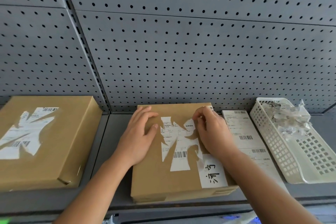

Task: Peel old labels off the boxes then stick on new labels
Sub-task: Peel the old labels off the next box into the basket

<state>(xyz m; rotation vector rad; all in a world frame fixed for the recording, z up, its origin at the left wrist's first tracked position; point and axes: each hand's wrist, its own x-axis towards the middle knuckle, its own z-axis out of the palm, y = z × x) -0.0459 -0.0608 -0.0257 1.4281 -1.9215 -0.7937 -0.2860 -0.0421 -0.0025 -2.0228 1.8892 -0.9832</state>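
A flat brown cardboard box (151, 174) lies on the grey shelf in front of me. Its white old label (179, 147) is torn into ragged strips, partly peeled away. My left hand (141, 132) rests flat on the box's left part, fingers straight, beside the label. My right hand (211, 131) pinches a lifted torn edge of the label near the box's upper right. A white sticker with handwritten characters (212, 172) sits at the box's lower right. A sheet of new labels (245, 136) lies to the right of the box.
A second brown box (72, 132) with a torn label (25, 131) lies at the left. A white perforated plastic basket (278, 149) holding crumpled label scraps (289, 116) stands at the far right. A grey pegboard wall (181, 51) rises behind the shelf.
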